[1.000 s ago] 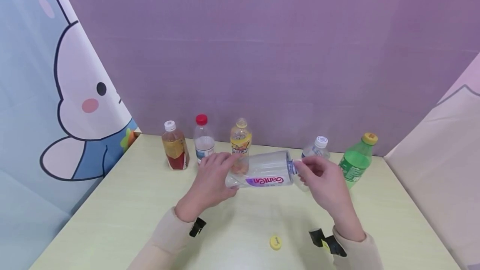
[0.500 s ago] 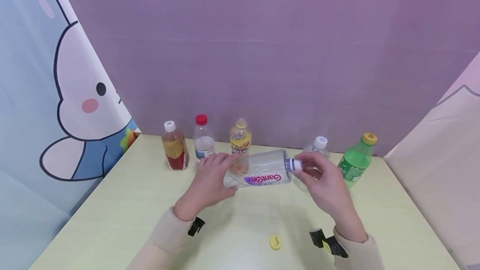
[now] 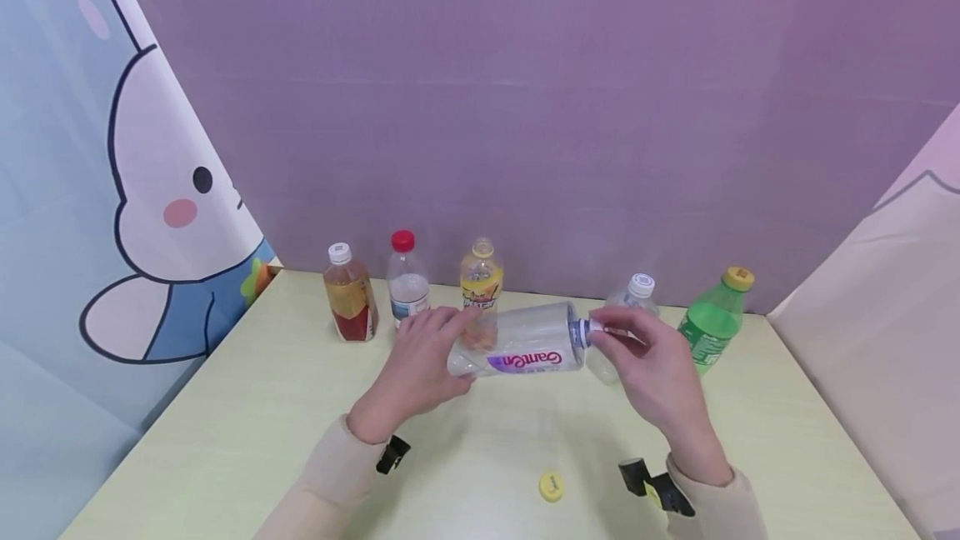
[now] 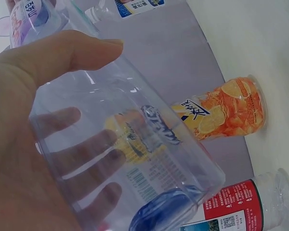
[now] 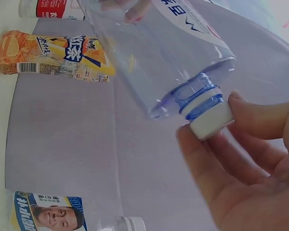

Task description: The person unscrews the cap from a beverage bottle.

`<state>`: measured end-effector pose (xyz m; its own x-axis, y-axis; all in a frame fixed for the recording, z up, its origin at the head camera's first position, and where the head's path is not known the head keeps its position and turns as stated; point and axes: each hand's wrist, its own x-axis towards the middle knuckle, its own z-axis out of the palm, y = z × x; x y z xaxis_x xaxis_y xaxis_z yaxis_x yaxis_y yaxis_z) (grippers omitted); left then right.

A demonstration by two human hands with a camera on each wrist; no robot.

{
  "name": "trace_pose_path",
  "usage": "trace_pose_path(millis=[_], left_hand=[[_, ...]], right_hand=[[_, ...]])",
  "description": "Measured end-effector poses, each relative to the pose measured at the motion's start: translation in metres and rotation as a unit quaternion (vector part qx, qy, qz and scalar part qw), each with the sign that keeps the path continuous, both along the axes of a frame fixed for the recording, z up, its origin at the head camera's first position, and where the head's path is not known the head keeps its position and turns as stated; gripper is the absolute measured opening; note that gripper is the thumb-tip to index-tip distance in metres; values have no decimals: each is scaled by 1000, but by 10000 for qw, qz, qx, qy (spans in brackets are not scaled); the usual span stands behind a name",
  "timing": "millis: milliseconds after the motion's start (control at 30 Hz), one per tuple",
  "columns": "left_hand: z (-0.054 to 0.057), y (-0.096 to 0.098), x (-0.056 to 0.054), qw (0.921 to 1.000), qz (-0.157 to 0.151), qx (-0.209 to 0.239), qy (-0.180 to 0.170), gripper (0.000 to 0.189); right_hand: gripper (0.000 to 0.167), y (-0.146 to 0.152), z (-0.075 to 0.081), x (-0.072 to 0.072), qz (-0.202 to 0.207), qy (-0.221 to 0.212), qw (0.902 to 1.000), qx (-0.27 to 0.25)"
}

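A clear plastic water bottle (image 3: 531,340) with a pink "Ganten" label lies on its side in the air above the table, its neck pointing right. My left hand (image 3: 423,361) grips its base end, thumb on the near side and fingers showing through the plastic in the left wrist view. At the neck, the thumb and forefinger of my right hand (image 3: 652,365) pinch the white cap (image 5: 212,119). That cap sits on the neck above blue rings. Behind the held bottle stands an uncapped orange-tea bottle (image 3: 482,277).
Along the back stand a white-capped amber drink bottle (image 3: 350,298), a red-capped bottle (image 3: 408,286), a clear white-capped bottle (image 3: 640,294) and a green yellow-capped bottle (image 3: 712,323). A loose yellow cap (image 3: 551,487) lies on the table (image 3: 480,473) near the front.
My right fingers loosened from the white cap half a second ago, leaving it more visible, and now close on it again. The bottle has shifted very slightly left.
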<state>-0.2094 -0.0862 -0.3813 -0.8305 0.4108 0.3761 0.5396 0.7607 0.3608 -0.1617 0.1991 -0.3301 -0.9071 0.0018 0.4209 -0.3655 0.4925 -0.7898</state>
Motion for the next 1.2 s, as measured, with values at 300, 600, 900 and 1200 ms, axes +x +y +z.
trace_pose_path(millis=[300,600,900,1200], left_hand=[[2,0,0,10000,5,23,-56,85],[0,0,0,10000,11,-73,3,86],[-1,1,0,10000,-34,-33,60,86],[-1,-1,-1,9999,27,-54,115,87]], right_hand=[[33,3,1,0,-17,-181,9996,218],[23,3,0,0,138,66,9999,65],[27,2,-1,0,-74,150,9998,90],[35,3,-2,-2,203,119,9996,127]])
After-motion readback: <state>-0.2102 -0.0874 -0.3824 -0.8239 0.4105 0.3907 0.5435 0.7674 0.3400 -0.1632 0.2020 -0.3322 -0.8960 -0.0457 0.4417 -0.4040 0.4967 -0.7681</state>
